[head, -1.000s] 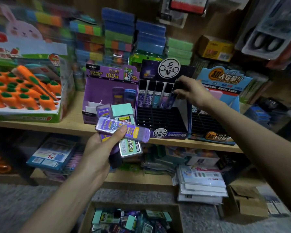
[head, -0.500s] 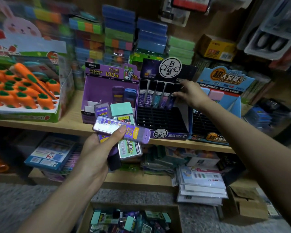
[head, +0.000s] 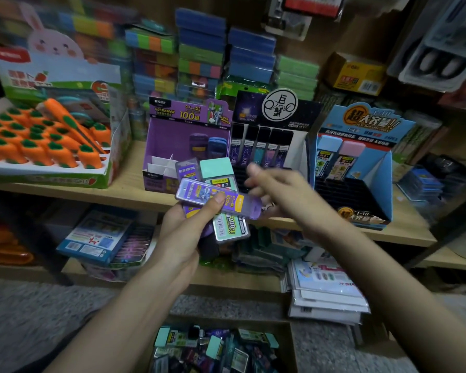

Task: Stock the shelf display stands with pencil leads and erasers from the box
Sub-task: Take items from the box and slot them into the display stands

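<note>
Left hand (head: 183,232) grips a fanned bundle of lead cases, thumb pressing the top purple lead case (head: 213,196). The case's long axis runs roughly 9-to-3, its right end dipped slightly.

Right hand (head: 277,189), blurred, sits at 3 o'clock of the bundle, fingers loose and apart with nothing seen in them. It is just beside the case's right end, so it is the nearer free hand.

The matching purple display stand (head: 172,135) lies at 11 o'clock, with the black display stand (head: 277,114) at 1. The supply box (head: 291,343) is at 6 o'clock, on the floor.

Judgement: the right hand takes the case by its end.
</note>
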Action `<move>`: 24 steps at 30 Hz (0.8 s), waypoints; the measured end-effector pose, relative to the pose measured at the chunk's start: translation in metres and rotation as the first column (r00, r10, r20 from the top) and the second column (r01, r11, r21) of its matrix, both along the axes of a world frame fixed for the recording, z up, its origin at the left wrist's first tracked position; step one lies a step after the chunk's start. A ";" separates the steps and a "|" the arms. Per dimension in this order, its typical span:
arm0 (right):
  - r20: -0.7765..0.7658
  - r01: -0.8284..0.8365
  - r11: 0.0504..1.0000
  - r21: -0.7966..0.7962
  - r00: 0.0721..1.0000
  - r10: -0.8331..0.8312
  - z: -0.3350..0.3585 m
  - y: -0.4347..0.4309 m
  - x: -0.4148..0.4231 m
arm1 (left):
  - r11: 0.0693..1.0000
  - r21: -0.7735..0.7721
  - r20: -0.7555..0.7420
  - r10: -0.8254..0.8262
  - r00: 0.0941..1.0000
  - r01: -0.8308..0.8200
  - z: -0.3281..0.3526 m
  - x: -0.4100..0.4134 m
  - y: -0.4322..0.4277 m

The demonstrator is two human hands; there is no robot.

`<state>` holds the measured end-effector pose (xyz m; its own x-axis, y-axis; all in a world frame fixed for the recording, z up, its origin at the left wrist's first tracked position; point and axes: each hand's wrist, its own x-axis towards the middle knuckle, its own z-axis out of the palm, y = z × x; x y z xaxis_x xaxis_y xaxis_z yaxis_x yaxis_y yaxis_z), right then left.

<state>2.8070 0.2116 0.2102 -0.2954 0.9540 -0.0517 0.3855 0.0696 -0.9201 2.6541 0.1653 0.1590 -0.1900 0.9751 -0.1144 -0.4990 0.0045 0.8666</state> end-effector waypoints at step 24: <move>0.256 -0.044 0.899 0.435 0.964 -0.077 0.043 0.075 -0.049 | 0.998 0.014 -0.198 0.060 0.978 -0.059 0.004 -0.088 -0.010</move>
